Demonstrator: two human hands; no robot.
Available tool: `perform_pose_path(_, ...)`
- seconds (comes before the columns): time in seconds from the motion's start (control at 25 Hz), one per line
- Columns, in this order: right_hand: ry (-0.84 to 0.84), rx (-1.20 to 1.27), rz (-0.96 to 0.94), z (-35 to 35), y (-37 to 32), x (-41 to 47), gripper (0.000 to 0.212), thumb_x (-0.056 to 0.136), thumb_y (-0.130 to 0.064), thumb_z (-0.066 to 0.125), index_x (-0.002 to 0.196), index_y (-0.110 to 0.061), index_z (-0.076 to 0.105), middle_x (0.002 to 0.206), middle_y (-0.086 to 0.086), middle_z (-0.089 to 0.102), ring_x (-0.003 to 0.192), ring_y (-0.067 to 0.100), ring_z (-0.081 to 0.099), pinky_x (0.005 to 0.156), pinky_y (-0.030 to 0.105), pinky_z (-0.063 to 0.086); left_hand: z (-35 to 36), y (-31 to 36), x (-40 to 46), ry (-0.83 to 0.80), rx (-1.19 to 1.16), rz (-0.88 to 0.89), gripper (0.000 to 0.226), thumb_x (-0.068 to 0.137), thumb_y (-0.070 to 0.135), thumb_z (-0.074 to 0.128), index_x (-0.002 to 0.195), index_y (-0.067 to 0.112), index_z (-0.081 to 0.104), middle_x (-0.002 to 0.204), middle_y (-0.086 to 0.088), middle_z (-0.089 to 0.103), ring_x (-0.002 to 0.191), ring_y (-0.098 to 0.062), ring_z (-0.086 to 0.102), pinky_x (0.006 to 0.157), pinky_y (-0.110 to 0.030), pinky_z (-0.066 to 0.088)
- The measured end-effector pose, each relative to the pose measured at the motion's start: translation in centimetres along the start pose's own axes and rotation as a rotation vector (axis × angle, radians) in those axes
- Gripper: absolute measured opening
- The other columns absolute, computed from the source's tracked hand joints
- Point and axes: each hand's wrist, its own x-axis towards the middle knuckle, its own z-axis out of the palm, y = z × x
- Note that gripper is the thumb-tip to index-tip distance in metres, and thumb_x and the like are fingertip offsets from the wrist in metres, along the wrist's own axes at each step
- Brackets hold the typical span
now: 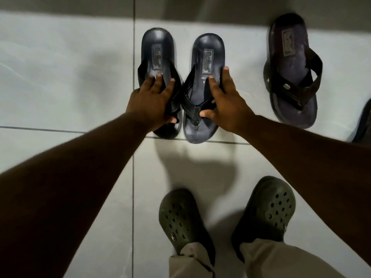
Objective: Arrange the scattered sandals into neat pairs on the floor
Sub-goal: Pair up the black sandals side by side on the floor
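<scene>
Under you the floor (60,77) is pale tile with dark grout lines crossing it, one running away from you and one across, just at the toes of the sandals you are handling. Your clogs (265,209) — dark green, holed on top — stand on the near tiles, with beige trouser cuffs falling over their backs. Your two bare forearms reach forward from the lower corners toward the middle of the view. There the left sandal (158,57) and the right sandal (202,77), both black thong-strap sandals, lie side by side, soles down, heels pointing away from you, their straps touching where they meet. Your left hand (150,103) rests on the left one, fingers spread over its strap and thumb curled at the toe end — pressing on it rather than lifting. Your right hand (226,105) lies on the right one the same way, fingers splayed along its outer strap, thumb on the toe post. A third sandal (291,77), browner, sits apart to the right, slightly angled. At the right edge a dark sliver (364,125) shows; you cannot tell what it is.
</scene>
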Motion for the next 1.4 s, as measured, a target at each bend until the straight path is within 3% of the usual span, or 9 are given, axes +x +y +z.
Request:
perform_pose_path(0.16,-0.011,0.033,-0.026,1.4,-2.2,0.4,0.098,0.083,-0.036,0.069,0.151,-0.011,0.003,0.158,0.021,-0.017,0.148,0.036,-0.008,0.118,0.047,0.02,0.8,-2.5,-1.4,0.014,-0.001,0.012,0.108,0.07,0.062,0.065,0.152,0.028,0.003,0.163,-0.012,0.009,0.149,-0.036,0.009,0.117,-0.057,0.01)
perform_pose_path(0.36,0.042,0.077,-0.105,4.3,-8.1,2.7,0.104,0.081,-0.038,0.071,0.15,-0.004,0.002,0.158,0.027,-0.011,0.147,0.042,-0.005,0.12,0.049,0.017,0.5,-9.9,-2.5,0.027,-0.006,0.04,0.116,0.064,0.052,0.076,0.152,0.019,0.009,0.161,-0.019,0.015,0.148,-0.038,0.011,0.118,-0.049,0.012)
perform_pose_path(0.56,0.05,0.096,-0.159,6.9,-15.4,5.9,0.111,0.081,-0.04,0.071,0.148,0.003,-0.007,0.156,0.03,-0.012,0.147,0.042,-0.006,0.122,0.043,0.008,0.9,-17.4,-5.0,0.009,-0.029,-0.048,0.12,0.058,0.038,0.085,0.151,0.009,0.014,0.159,-0.02,0.018,0.149,-0.036,0.009,0.12,-0.039,0.006)
perform_pose_path(0.72,0.069,0.097,-0.171,8.4,-19.9,8.4,0.113,0.079,-0.043,0.071,0.148,0.001,-0.006,0.158,0.028,-0.01,0.147,0.041,-0.002,0.121,0.044,0.014,1.3,-22.7,-6.2,-0.027,0.009,-0.091,0.123,0.057,0.041,0.085,0.152,0.013,0.012,0.161,-0.017,0.016,0.149,-0.036,0.002,0.122,-0.046,0.009)
perform_pose_path(0.92,0.067,0.143,-0.207,8.7,-22.6,10.1,0.114,0.079,-0.042,0.072,0.149,-0.006,-0.009,0.159,0.023,-0.013,0.147,0.041,-0.005,0.119,0.052,0.02,0.7,-24.8,-6.3,-0.061,0.049,-0.118,0.124,0.06,0.043,0.083,0.152,0.015,0.005,0.162,-0.016,0.012,0.149,-0.035,-0.003,0.121,-0.041,0.003)
perform_pose_path(1.0,0.09,0.167,-0.199,7.9,-21.0,9.1,0.111,0.08,-0.045,0.07,0.15,-0.008,-0.008,0.159,0.023,-0.012,0.147,0.041,-0.005,0.119,0.053,0.017,0.4,-24.2,-6.3,-0.053,0.016,-0.144,0.127,0.059,0.053,0.079,0.152,0.013,0.003,0.161,-0.017,0.011,0.149,-0.036,-0.001,0.121,-0.04,0.002)
perform_pose_path(1.12,0.1,0.168,-0.156,6.0,-15.3,6.4,0.104,0.084,-0.046,0.065,0.15,-0.009,-0.006,0.159,0.022,-0.011,0.148,0.038,-0.005,0.119,0.05,0.017,0.0,-21.7,-5.6,-0.005,-0.011,-0.174,0.135,0.049,0.077,0.063,0.152,0.014,0.002,0.162,-0.017,0.013,0.149,-0.039,0.007,0.12,-0.055,0.012)
perform_pose_path(1.28,0.117,0.077,-0.012,2.7,-5.2,0.7,0.1,0.086,-0.052,0.059,0.15,-0.008,-0.003,0.16,0.02,-0.007,0.148,0.035,-0.005,0.117,0.048,0.019,0.1,-16.6,-4.8,0.056,-0.237,-0.375,0.125,0.061,0.051,0.08,0.153,0.018,0.001,0.164,-0.011,0.004,0.149,-0.033,0.011,0.116,-0.059,0.007)
perform_pose_path(1.4,0.146,-0.073,0.1,-1.0,2.9,-3.7,0.095,0.088,-0.051,0.054,0.149,-0.001,0.001,0.159,0.026,-0.002,0.148,0.039,-0.002,0.119,0.048,0.013,0.3,-11.7,-4.9,0.08,-0.328,-0.419,0.113,0.067,0.039,0.08,0.153,0.017,0.01,0.163,-0.014,0.005,0.146,-0.038,0.02,0.117,-0.055,0.016)
